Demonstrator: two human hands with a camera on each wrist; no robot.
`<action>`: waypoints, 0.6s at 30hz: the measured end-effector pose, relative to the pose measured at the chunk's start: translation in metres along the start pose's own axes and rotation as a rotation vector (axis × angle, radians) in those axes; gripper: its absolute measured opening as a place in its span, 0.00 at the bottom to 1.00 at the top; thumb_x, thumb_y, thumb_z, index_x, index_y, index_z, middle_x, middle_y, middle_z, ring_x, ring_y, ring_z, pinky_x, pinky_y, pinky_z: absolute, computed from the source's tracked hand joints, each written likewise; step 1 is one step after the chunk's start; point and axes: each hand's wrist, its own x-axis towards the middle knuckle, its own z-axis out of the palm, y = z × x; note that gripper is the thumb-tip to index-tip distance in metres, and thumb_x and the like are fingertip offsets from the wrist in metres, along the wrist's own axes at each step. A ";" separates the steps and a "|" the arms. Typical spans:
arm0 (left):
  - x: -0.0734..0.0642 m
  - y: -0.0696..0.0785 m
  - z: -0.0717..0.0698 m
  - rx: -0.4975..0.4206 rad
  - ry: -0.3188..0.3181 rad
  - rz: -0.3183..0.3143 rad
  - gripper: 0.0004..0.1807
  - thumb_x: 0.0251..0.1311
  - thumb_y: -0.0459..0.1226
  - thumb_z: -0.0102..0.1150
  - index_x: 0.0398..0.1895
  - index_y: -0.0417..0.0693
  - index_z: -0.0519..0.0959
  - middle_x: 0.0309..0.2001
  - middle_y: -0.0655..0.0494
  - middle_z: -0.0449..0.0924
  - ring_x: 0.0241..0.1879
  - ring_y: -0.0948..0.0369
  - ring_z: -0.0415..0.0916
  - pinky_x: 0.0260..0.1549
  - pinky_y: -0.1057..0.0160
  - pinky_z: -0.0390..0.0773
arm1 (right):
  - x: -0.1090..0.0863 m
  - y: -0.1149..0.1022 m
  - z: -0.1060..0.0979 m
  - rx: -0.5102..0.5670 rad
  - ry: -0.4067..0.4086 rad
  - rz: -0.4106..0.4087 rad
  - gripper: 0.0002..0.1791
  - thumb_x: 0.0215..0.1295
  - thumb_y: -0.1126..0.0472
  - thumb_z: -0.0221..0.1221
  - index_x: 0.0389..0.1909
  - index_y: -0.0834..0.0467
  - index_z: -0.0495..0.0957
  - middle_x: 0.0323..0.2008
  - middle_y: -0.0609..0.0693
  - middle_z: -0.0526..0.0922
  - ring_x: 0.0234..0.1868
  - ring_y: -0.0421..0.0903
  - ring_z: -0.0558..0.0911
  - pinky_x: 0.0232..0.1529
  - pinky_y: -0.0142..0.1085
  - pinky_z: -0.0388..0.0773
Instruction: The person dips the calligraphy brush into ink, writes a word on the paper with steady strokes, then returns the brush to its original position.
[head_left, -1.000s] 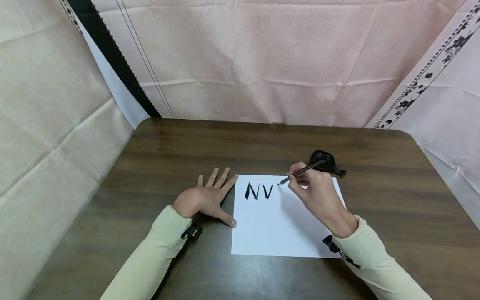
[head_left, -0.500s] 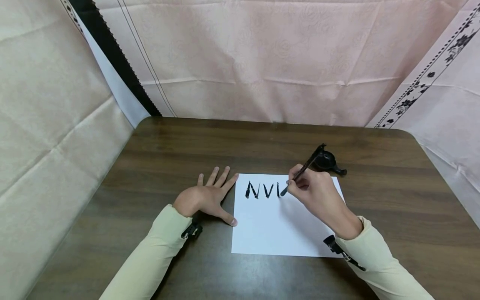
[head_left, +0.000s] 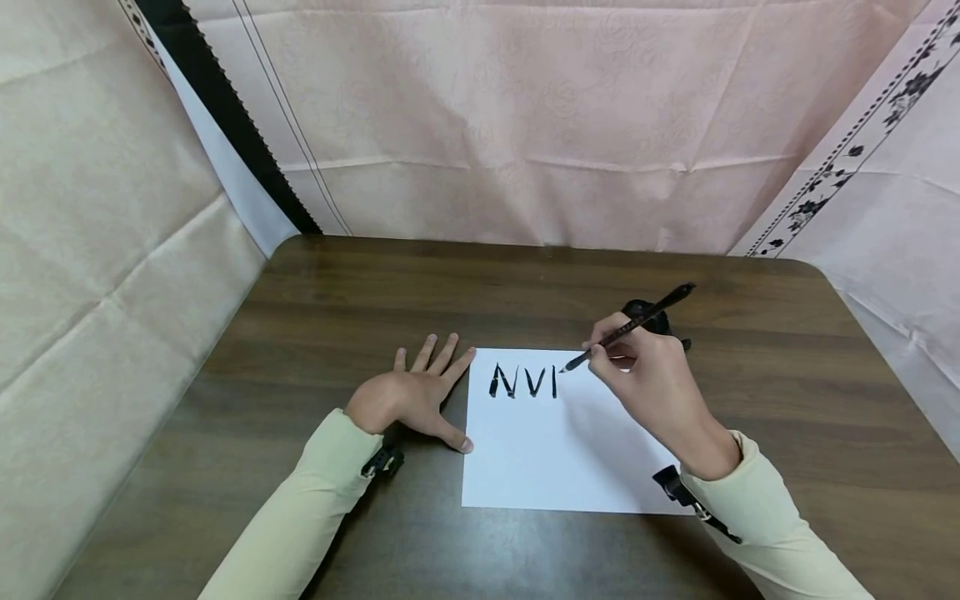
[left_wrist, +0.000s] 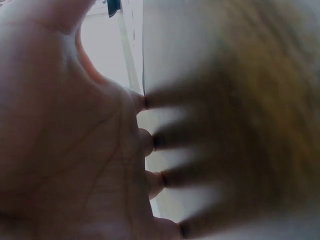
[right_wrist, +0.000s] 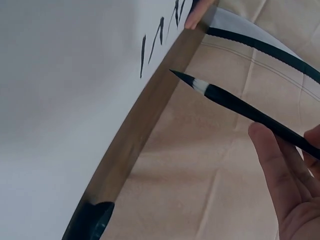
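Observation:
A writing brush (head_left: 637,321) with a dark handle is pinched in my right hand (head_left: 660,387). Its pointed black tip (right_wrist: 181,76) is lifted off the sheet, as the right wrist view shows. White paper (head_left: 555,458) lies below, bearing black strokes (head_left: 522,382) that read N, V and one upright line near its top left. My left hand (head_left: 412,396) is spread flat on the table, thumb and forefinger at the paper's left edge. The left wrist view shows its palm (left_wrist: 75,145) close up, with the fingertips down on the surface.
Behind the right hand stands a small round black dish (head_left: 637,308) with a stubby projection, partly covered by the brush and hand. The brown wooden table (head_left: 300,317) has rounded far corners. Pale cloth (head_left: 487,125) hangs beyond it. Each wrist wears a black strap device (head_left: 382,461).
The right hand has drawn a downward stroke right of the V, then raised the brush and shifted slightly right; the handle now leans further right. The left hand stays put.

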 end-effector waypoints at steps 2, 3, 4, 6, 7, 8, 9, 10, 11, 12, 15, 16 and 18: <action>0.001 0.001 0.001 0.011 0.005 -0.008 0.76 0.51 0.74 0.69 0.87 0.63 0.26 0.85 0.53 0.14 0.83 0.46 0.13 0.74 0.27 0.26 | 0.000 0.000 -0.002 0.002 0.027 0.001 0.09 0.67 0.77 0.59 0.39 0.60 0.81 0.37 0.51 0.90 0.36 0.44 0.89 0.38 0.34 0.87; 0.001 0.001 0.001 0.014 0.008 -0.012 0.76 0.51 0.75 0.68 0.87 0.63 0.26 0.85 0.53 0.14 0.83 0.46 0.13 0.74 0.27 0.26 | 0.001 0.000 -0.003 0.004 0.038 0.000 0.09 0.67 0.77 0.59 0.40 0.61 0.81 0.37 0.51 0.90 0.36 0.44 0.89 0.38 0.30 0.86; 0.001 0.002 0.002 0.016 0.012 -0.020 0.76 0.50 0.75 0.68 0.87 0.63 0.26 0.85 0.53 0.14 0.83 0.46 0.13 0.74 0.27 0.26 | 0.001 0.001 -0.003 0.008 0.047 0.000 0.09 0.67 0.77 0.59 0.40 0.61 0.81 0.37 0.51 0.90 0.37 0.44 0.89 0.39 0.27 0.85; 0.003 0.002 0.005 0.010 0.019 -0.032 0.77 0.48 0.77 0.66 0.87 0.63 0.26 0.85 0.52 0.14 0.83 0.45 0.13 0.73 0.26 0.25 | 0.001 0.001 -0.004 0.023 0.059 0.002 0.09 0.66 0.78 0.59 0.40 0.61 0.80 0.37 0.52 0.91 0.37 0.45 0.90 0.41 0.21 0.82; 0.005 0.002 0.007 0.008 0.027 -0.039 0.78 0.46 0.79 0.65 0.87 0.64 0.26 0.85 0.53 0.14 0.83 0.45 0.13 0.73 0.26 0.24 | 0.001 0.001 -0.004 0.028 0.063 0.002 0.10 0.66 0.78 0.59 0.41 0.62 0.80 0.37 0.52 0.91 0.37 0.46 0.90 0.41 0.19 0.80; 0.006 0.002 0.009 0.000 0.032 -0.043 0.79 0.45 0.80 0.65 0.87 0.64 0.26 0.85 0.53 0.14 0.83 0.45 0.13 0.72 0.25 0.24 | 0.001 0.001 -0.004 0.034 0.066 0.004 0.10 0.67 0.78 0.59 0.41 0.62 0.80 0.38 0.52 0.91 0.37 0.47 0.90 0.42 0.18 0.79; 0.010 0.000 0.011 -0.003 0.038 -0.047 0.79 0.43 0.81 0.65 0.87 0.64 0.26 0.85 0.53 0.14 0.83 0.45 0.13 0.72 0.24 0.23 | 0.001 0.000 -0.004 0.038 0.066 0.006 0.10 0.67 0.78 0.59 0.41 0.62 0.80 0.38 0.52 0.91 0.38 0.48 0.91 0.42 0.17 0.78; 0.009 0.001 0.011 -0.003 0.039 -0.053 0.80 0.42 0.81 0.65 0.87 0.64 0.27 0.85 0.53 0.15 0.83 0.45 0.14 0.72 0.24 0.24 | 0.001 0.000 -0.004 0.042 0.066 0.008 0.10 0.68 0.78 0.59 0.42 0.61 0.80 0.39 0.52 0.91 0.38 0.48 0.91 0.43 0.17 0.78; 0.009 0.002 0.011 -0.009 0.040 -0.058 0.80 0.42 0.81 0.66 0.87 0.64 0.28 0.85 0.52 0.15 0.83 0.45 0.14 0.71 0.23 0.25 | 0.001 0.000 -0.004 0.045 0.063 0.011 0.10 0.68 0.77 0.59 0.43 0.61 0.80 0.39 0.52 0.91 0.39 0.49 0.91 0.43 0.16 0.78; 0.008 0.003 0.010 -0.009 0.038 -0.063 0.79 0.43 0.80 0.66 0.87 0.64 0.28 0.85 0.53 0.15 0.83 0.45 0.15 0.72 0.23 0.26 | 0.001 0.000 -0.004 0.047 0.060 0.015 0.10 0.69 0.77 0.59 0.43 0.61 0.80 0.40 0.52 0.91 0.39 0.50 0.91 0.43 0.16 0.78; 0.001 0.009 0.004 -0.002 0.026 -0.082 0.78 0.45 0.76 0.70 0.88 0.62 0.30 0.86 0.52 0.18 0.84 0.44 0.18 0.73 0.24 0.32 | 0.001 -0.001 -0.004 0.055 0.047 0.025 0.10 0.70 0.77 0.58 0.45 0.61 0.81 0.42 0.53 0.91 0.40 0.50 0.91 0.43 0.16 0.78; -0.003 0.013 0.000 -0.002 0.019 -0.091 0.77 0.47 0.74 0.72 0.88 0.61 0.31 0.86 0.52 0.19 0.84 0.44 0.19 0.74 0.25 0.35 | 0.001 -0.001 -0.003 0.056 0.042 0.029 0.10 0.70 0.76 0.58 0.45 0.61 0.81 0.43 0.53 0.91 0.41 0.50 0.91 0.44 0.16 0.78; -0.006 0.014 -0.003 0.000 0.015 -0.103 0.77 0.48 0.71 0.74 0.88 0.58 0.32 0.86 0.52 0.21 0.85 0.44 0.22 0.75 0.26 0.39 | 0.001 -0.002 -0.003 0.060 0.034 0.032 0.10 0.70 0.77 0.58 0.45 0.62 0.81 0.43 0.53 0.90 0.41 0.49 0.91 0.44 0.16 0.78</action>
